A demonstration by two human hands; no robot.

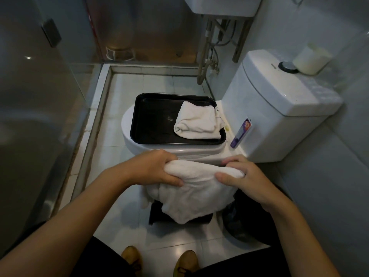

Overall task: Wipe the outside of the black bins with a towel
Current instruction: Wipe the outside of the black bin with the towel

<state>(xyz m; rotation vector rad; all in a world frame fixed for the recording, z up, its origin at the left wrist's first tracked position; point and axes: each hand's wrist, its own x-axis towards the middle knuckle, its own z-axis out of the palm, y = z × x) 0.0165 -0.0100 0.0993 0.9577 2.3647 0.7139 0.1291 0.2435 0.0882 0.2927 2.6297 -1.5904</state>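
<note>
Your white towel (196, 188) hangs draped over a black bin (159, 213), low centre in the head view, on the tiled floor (119, 124) just in front of the toilet bowl (129, 140). Only a dark strip of the bin shows beneath the cloth at 6 o'clock from the towel.

Your left hand (157, 168) grips the towel's top fold at its 10 o'clock corner, fingers curled over the edge, thumb underneath. Your right hand (241, 176) pinches the same fold at 2 o'clock, thumb in front, fingers tucked behind. Both hands closed on the cloth.

At 4 o'clock from the towel, a second black bin with a dark liner bag (237, 222), partly behind your right forearm.

At 12 o'clock, a black tray (151, 118) sits on the closed toilet lid; a second folded white towel (199, 122) lies in the tray's right half. At 1 o'clock, the cistern (279, 92) with flush button (288, 66) and a toilet roll (311, 58) on top.

Pipes under a basin (217, 39) at 12 o'clock, far. Glass partition (40, 76) at 9 o'clock. Your yellow shoes (185, 262) at 6 o'clock.
</note>
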